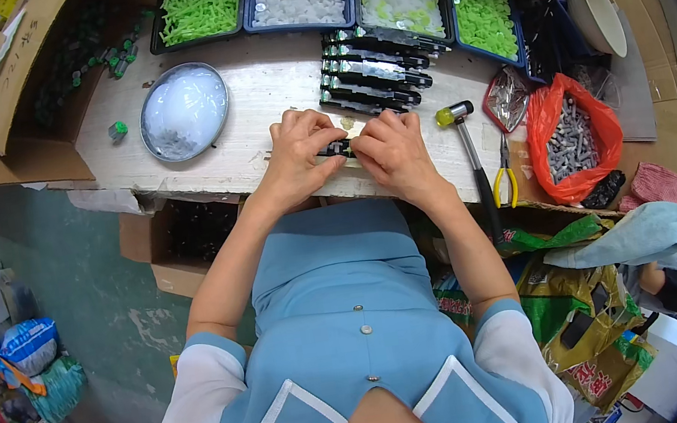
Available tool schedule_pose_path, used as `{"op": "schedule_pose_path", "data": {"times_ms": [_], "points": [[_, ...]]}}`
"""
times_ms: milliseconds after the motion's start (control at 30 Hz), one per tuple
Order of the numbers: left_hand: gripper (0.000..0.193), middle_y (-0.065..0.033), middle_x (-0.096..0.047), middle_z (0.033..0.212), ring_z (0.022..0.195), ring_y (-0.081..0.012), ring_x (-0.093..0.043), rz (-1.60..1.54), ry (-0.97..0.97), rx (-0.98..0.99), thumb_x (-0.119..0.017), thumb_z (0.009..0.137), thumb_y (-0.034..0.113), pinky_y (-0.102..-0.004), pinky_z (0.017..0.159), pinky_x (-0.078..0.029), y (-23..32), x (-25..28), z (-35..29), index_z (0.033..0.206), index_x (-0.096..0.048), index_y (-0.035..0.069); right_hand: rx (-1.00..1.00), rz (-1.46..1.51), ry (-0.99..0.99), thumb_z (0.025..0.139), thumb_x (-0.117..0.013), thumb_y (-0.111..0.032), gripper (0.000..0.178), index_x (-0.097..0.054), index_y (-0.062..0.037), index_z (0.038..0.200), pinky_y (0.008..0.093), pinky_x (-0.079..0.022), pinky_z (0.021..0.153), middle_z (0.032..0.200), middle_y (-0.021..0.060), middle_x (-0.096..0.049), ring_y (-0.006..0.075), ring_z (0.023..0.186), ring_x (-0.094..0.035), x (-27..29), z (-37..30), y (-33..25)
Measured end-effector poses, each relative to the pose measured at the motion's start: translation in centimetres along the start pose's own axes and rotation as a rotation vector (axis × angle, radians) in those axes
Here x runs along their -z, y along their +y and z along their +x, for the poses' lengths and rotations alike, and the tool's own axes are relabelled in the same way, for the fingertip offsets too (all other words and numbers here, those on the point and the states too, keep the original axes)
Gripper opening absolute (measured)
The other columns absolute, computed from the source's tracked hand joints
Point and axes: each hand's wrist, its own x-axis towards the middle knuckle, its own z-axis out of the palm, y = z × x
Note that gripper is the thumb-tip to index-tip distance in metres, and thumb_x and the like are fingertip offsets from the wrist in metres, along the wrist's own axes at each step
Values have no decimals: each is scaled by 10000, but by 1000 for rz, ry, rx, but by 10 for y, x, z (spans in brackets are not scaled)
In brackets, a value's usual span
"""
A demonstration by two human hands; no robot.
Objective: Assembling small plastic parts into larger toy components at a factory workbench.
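At the front edge of the white worktable, my left hand (300, 156) and my right hand (393, 152) are closed on the two ends of a small black plastic part (336, 149). Its ends are hidden by my fingers, and its exact kind cannot be made out. Just beyond my hands lies a row of several long black plastic assemblies (376, 76), side by side. Right of my right hand rests a mallet (469, 145) with a yellow-and-black head and a dark handle. Beside the mallet are pliers (506, 175) with yellow grips.
Blue trays (298, 28) of green and white small parts line the back. A round metal dish (144, 122) holds whitish material. Left stands an open cardboard box (23, 91); right, a red plastic bag (560, 189) of grey pieces. A green-topped piece (118, 131) lies near the dish.
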Motion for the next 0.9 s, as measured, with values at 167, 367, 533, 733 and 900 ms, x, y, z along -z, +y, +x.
{"op": "schedule_pose_path", "data": {"times_ms": [167,367,533,733,900], "points": [[329,-39,-529,944,955,-218,-435,42,-84,7,-717,606,99,-338,837,-296,0,1,4,928,-648,89,-8,13,-29,690,-647,-97,135,-611,-99,820,343,-294,708,786,9,-519,190,804,-469,1,2,-1],[301,-31,-521,922,949,-219,-440,68,-103,56,-718,590,98,-342,825,-298,2,0,8,880,-639,98,-54,72,-61,694,-640,-89,166,-635,-108,859,344,-292,701,779,10,-514,185,805,-469,3,-1,3],[218,-33,-506,879,904,-226,-438,214,-186,15,-700,603,109,-365,783,-299,16,3,23,801,-608,95,-97,65,-42,710,-628,-78,169,-642,-110,875,344,-290,695,765,9,-512,181,799,-471,14,-7,2],[194,-60,-515,813,860,-237,-454,529,-517,-154,-699,640,200,-373,730,-312,47,16,63,774,-623,80,-228,65,137,732,-601,-59,119,-630,-89,843,341,-311,696,764,21,-532,198,791,-506,49,-32,40],[176,-101,-577,817,848,-297,-523,396,-333,-314,-664,692,206,-403,729,-383,76,-24,157,771,-639,51,-576,20,272,750,-594,-64,83,-633,-46,821,377,-374,677,768,89,-565,275,779,-543,79,-67,92]]}}
